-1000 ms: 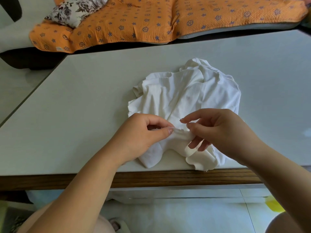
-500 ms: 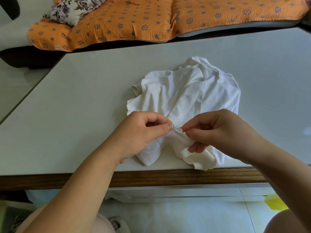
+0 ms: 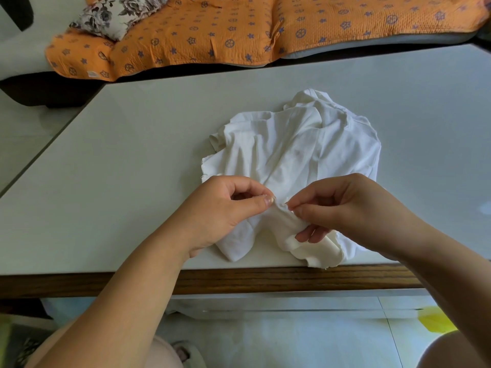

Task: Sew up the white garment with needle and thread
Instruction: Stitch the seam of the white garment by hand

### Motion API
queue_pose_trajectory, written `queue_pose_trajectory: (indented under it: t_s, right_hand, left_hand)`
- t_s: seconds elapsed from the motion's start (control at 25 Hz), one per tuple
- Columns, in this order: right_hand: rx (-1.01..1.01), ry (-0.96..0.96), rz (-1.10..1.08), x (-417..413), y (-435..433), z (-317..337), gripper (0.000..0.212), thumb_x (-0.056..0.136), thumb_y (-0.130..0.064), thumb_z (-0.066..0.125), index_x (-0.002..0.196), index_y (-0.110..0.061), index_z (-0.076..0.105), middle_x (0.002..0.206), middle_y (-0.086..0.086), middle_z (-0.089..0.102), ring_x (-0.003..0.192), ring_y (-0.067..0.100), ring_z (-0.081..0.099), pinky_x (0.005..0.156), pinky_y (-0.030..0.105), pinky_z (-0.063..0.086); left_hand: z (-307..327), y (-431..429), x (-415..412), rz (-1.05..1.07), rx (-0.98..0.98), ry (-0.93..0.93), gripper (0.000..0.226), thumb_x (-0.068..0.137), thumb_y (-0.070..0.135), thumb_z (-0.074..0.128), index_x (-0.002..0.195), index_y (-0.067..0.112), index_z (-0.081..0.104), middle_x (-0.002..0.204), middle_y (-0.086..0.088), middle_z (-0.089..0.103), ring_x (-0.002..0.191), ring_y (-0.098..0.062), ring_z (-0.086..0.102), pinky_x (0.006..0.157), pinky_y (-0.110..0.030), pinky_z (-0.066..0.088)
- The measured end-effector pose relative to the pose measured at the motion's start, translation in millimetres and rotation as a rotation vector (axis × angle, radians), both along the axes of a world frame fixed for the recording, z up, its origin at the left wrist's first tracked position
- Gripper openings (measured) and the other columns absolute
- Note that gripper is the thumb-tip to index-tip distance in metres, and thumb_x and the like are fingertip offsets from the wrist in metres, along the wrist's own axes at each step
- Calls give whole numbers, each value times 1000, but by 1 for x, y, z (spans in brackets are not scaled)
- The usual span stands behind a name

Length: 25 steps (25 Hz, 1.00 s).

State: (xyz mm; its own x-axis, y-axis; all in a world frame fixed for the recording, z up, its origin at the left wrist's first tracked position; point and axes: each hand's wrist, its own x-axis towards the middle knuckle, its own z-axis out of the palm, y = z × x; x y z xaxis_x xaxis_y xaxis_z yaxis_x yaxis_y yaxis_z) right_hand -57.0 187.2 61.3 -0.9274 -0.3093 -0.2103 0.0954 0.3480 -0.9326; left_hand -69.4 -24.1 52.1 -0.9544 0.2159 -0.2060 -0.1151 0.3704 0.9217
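Two hands pinch one raised fold of the white garment (image 3: 295,155), heaped lower centre on the tabletop (image 3: 119,168): left hand (image 3: 225,208) likely steadying cloth, right hand (image 3: 342,205) fingertips meeting it, presumably for stitching; needle not discernible

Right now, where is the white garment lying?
In the head view, the white garment lies right of centre on the pale table, at its near edge, pinched by both hands.

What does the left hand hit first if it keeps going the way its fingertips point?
The left hand points right, toward the right hand. First comes the pinched fold of the white garment already in its grip, then the right hand's fingertips just beyond. Depth looks matched, though one view can't confirm.
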Motion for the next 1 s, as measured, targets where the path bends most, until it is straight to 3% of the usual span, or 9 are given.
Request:
queue_pose_trajectory:
  t_s: [0.24, 0.36, 0.44, 0.6, 0.8, 0.92, 1.0]
  right_hand:
    - [-107, -42, -11, 2, -6, -5, 8, 92, -6, 63, 90, -9, 70, 70, 10, 75, 67, 22, 75, 60, 19, 56]
    - [-152, -38, -43, 3, -12, -9, 7, 93, -8, 60, 89, -8, 66, 71, 12, 73, 69, 27, 75, 60, 23, 58]
    - [-190, -28, -68, 2, -13, -9, 7, 93, -9, 61, 87, -10, 65, 67, 11, 70, 67, 29, 75, 59, 25, 59]
    - [-102, 73, -96, 1, -14, -11, 9, 93, -10, 62, 87, -14, 66, 63, 8, 69, 63, 25, 73, 60, 27, 60]
    - [-10, 150, -62, 6, -18, -16, 25, 99, -5, 50, 99, -28, 59, 77, 0, 75, 70, 10, 74, 69, 19, 57]
    - [-29, 160, -60, 8, -19, -16, 17, 99, -14, 53, 97, -28, 63, 81, -2, 76, 75, 8, 74, 76, 23, 59]
    - [-8, 200, -75, 9, -20, -17, 11, 96, -19, 57, 91, -26, 65, 80, -2, 75, 72, 8, 73, 73, 28, 60]
  left_hand:
    - [-6, 5, 1, -32, 19, -31, 6, 83, 25, 73, 82, 29, 78, 89, 4, 76, 89, -4, 67, 84, -23, 48]
    - [-7, 9, 1, 3, 108, -64, 6, 83, 25, 73, 86, 23, 77, 90, 5, 76, 91, -2, 68, 82, -18, 47]
    - [-7, 10, 2, 10, 197, -105, 23, 75, 31, 73, 93, 17, 77, 93, 3, 76, 95, -2, 68, 81, -13, 46]
    - [-10, 13, 2, 55, 280, -152, 33, 66, 30, 74, 93, 11, 76, 93, 2, 77, 95, -2, 69, 79, -11, 48]
    - [-14, 17, 3, 62, 294, -178, 32, 64, 29, 74, 89, 10, 76, 94, -3, 77, 97, -8, 71, 84, -15, 50]
    - [-13, 20, 5, 70, 283, -163, 30, 64, 30, 74, 87, 10, 75, 88, -3, 77, 90, -6, 71, 76, -11, 50]
    - [-12, 21, 5, 64, 251, -144, 34, 62, 34, 75, 88, 11, 76, 89, -3, 77, 93, -7, 71, 82, -14, 50]
